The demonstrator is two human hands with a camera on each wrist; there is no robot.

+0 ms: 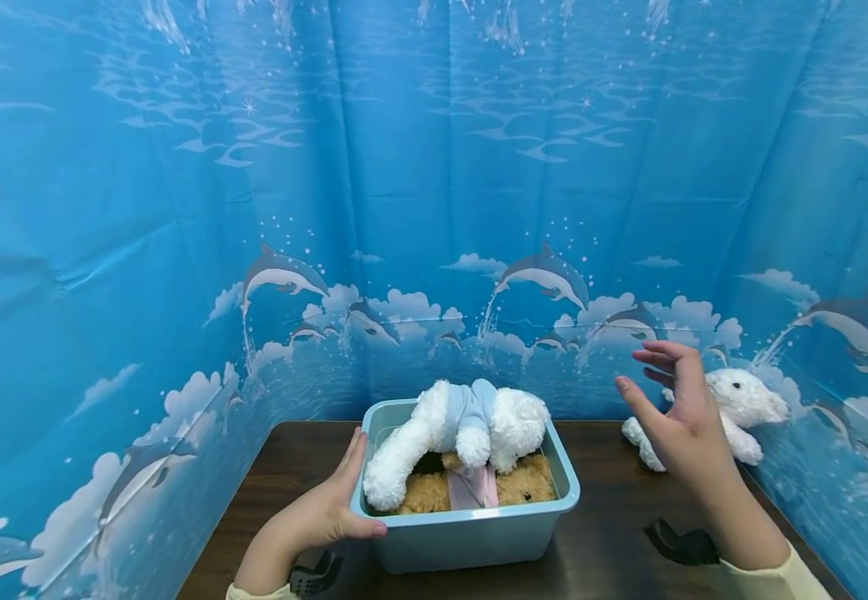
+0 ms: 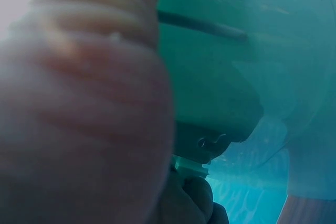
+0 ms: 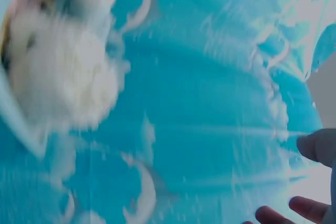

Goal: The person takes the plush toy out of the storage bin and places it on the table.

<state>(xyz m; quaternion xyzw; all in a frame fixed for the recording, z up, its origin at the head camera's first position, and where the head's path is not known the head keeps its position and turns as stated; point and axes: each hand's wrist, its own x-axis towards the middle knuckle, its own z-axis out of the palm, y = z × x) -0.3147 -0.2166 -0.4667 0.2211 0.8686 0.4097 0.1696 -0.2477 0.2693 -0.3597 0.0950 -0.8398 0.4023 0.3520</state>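
A light blue plastic bin (image 1: 471, 542) stands on the table. My left hand (image 1: 321, 508) grips its left side, with the thumb near the front left corner and the fingers along the side. Inside, a white plush toy in a blue top (image 1: 434, 417) lies on its side over a brown plush toy (image 1: 527, 483) with a pink garment. My right hand (image 1: 684, 425) is raised to the right of the bin, its fingers spread and loosely bent around nothing. Behind it sits another white plush toy (image 1: 749, 400), partly hidden by the hand.
The dark wooden table (image 1: 599, 517) carries the bin and the toy on the right. A blue curtain (image 1: 434, 208) printed with dolphins and clouds hangs behind the table and along both sides. A dark strap piece (image 1: 681, 546) shows at the right wrist.
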